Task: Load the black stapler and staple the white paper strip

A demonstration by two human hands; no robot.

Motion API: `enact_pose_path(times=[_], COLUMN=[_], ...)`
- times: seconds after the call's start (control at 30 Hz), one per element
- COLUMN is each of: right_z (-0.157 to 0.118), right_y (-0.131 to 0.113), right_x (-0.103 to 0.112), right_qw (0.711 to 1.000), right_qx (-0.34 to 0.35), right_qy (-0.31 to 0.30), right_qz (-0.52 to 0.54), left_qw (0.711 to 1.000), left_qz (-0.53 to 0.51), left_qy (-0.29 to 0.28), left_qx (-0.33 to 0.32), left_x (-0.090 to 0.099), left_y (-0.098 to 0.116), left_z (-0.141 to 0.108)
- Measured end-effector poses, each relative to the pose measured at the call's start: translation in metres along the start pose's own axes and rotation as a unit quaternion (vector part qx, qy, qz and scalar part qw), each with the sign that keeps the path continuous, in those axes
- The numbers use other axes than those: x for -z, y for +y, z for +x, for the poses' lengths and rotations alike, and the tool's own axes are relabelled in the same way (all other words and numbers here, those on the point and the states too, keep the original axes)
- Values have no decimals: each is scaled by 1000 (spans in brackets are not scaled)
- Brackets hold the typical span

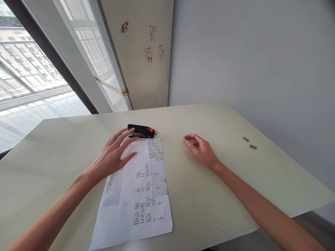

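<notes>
Hovering left hand (115, 151), fingers spread wide, over paper (138, 195) near stapler (141, 131).
Right hand (200, 149) empty, fingers narrowly curled.

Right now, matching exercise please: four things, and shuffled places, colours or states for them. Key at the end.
1. stapler
2. two small grey strips
3. left hand
4. right hand

A. fingers spread, over the printed sheet
B. black, with an orange patch
C. fingers loosely curled, right of the sheet
D. near the table's right edge

Pairs: 1-B, 2-D, 3-A, 4-C
</notes>
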State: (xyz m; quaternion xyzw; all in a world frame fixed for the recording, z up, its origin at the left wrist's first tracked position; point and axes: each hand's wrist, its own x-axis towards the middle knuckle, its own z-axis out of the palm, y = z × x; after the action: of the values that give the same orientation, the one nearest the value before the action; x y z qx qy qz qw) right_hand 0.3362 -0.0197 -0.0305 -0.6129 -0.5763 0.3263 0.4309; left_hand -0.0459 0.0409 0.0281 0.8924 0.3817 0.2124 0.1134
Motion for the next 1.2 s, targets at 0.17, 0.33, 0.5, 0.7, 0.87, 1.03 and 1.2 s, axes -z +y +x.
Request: enact_pose_path(times=[0.17,0.33,0.5,0.7,0.87,1.03,1.2], right_z=[-4,-3,-1,5,9,10,12], right_y=[-2,-7,-7,-5,-7,-9,-6], right_x=[2,3,2,5,14,18,16], right_qw=[999,999,998,990,976,973,978], right_qx=[19,14,-1,-15,-24,-15,5], right_qy=[-9,-22,-19,0,6,-8,-18], right_qz=[37,46,58,142,215,231,209], left_qw=[1000,996,993,997,984,990,994], left_qz=[6,5,20,-66,-171,-119,-94], left_qy=[13,-7,79,49,1,2,19], left_qx=[23,85,83,-7,-50,-78,-61], left_x=[-7,9,27,-3,-59,-97,-104], left_y=[-22,-42,-17,71,124,138,138], left_z=[69,92,81,79,82,81,77])
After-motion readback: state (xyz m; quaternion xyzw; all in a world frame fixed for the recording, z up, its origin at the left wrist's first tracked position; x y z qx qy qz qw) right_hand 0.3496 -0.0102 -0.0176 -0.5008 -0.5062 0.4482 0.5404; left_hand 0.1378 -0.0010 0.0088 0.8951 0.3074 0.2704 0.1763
